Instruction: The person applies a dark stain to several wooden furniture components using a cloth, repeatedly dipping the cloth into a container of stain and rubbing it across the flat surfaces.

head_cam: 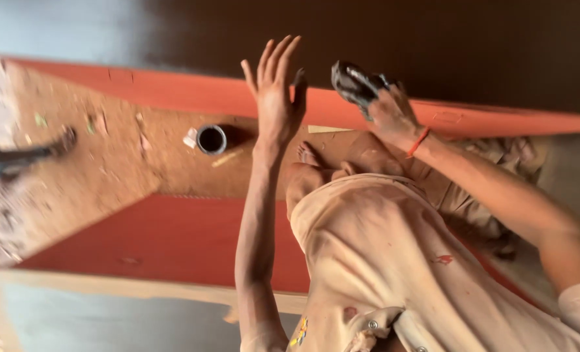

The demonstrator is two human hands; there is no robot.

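the right hand (391, 114) has its fingers closed around a dark, stained rag (354, 83), pressed to the dark brown panel (433, 45) above the orange-red board (192, 91). the left hand (275, 98) rests flat, fingers spread, on the same surface. a slip could smear stain onto the board, or a knee might knock the small open tin (211, 139) on the floor.

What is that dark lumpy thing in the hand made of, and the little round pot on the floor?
The dark wad in the right hand looks like soft cloth, crumpled and stained blackish; the blur leaves that open. The small pot looks like metal: a thin shiny rim around a dark inside, possibly a tin. The left hand is spread flat and holds nothing.
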